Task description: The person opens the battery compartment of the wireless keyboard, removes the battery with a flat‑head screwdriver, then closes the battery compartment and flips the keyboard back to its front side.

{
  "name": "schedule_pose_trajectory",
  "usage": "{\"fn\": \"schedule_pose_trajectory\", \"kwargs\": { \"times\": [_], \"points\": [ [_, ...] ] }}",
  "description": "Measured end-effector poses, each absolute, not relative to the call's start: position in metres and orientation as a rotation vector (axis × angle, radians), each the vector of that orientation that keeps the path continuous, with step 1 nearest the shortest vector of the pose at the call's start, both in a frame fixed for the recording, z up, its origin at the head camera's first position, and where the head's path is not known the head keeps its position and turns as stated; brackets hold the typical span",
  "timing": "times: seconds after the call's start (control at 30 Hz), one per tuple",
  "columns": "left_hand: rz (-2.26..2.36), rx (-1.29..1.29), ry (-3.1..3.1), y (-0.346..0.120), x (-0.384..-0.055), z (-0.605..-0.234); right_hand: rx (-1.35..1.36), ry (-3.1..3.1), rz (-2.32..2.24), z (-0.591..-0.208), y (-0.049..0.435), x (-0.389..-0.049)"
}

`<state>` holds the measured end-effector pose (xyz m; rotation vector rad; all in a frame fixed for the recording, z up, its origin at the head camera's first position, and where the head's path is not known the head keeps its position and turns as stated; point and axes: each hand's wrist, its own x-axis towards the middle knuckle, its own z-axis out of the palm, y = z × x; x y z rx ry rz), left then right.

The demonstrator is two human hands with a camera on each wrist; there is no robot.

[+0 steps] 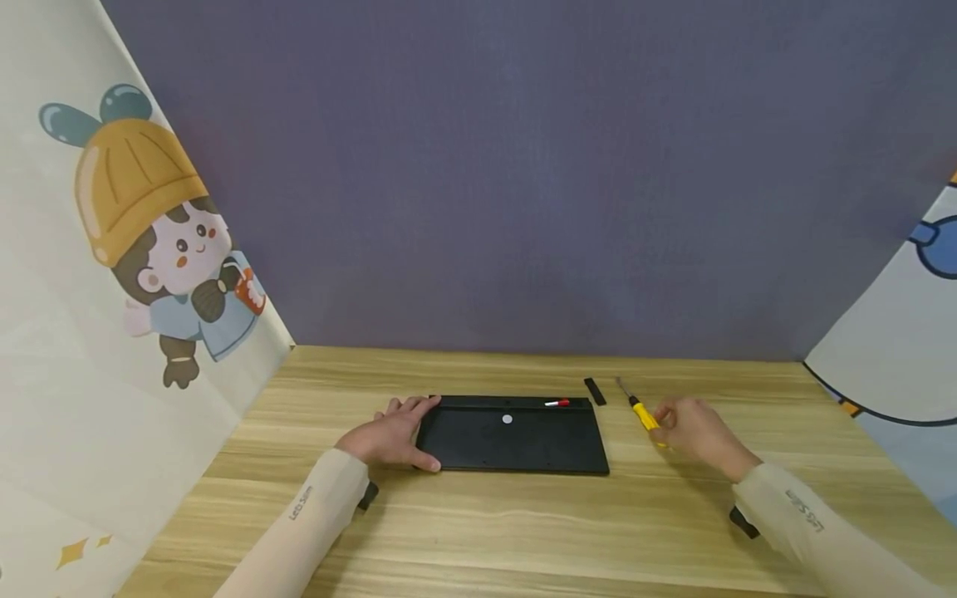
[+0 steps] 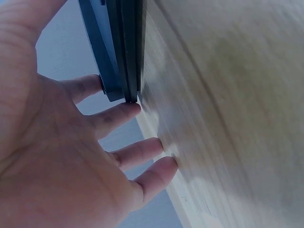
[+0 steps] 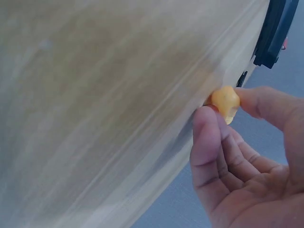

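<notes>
A flat black rectangular panel [image 1: 538, 440], which looks like a keyboard lying face down, has a raised strip along its far edge and a white round spot. My left hand [image 1: 392, 436] spans its left end, thumb at the near corner and index finger at the far one. In the left wrist view the fingers [image 2: 116, 118] are spread and fairly straight, two touching the panel's end. To the right lies a yellow-handled screwdriver [image 1: 644, 413], its tip pointing away. My right hand [image 1: 695, 432] pinches the handle's end [image 3: 225, 100] between thumb and fingers.
A small red-and-silver piece [image 1: 557, 403] lies in the panel's raised strip. Beyond its far right corner sits a narrow black strip [image 1: 595, 391]. The wooden table [image 1: 523, 531] ends at a grey-purple wall [image 1: 523, 208], with printed cloth panels at both sides.
</notes>
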<state>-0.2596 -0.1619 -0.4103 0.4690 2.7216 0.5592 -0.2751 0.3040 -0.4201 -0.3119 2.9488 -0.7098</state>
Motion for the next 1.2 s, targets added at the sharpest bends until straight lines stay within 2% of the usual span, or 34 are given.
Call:
{"fn": "schedule_pose_trajectory", "kwargs": {
  "times": [0.73,1.03,1.2],
  "points": [
    [0.582,0.474,2.719,-0.163,-0.262,-0.413,-0.365,2.982,-0.738,-0.421,0.295,-0.271],
    [0.571,0.479,2.72,-0.164,-0.262,-0.413,-0.438,3.012,-0.795,-0.414,0.292,-0.273],
    [0.573,0.482,2.715,-0.164,-0.262,-0.412,-0.569,3.057,-0.822,-0.413,0.285,-0.276]
  ]
}}
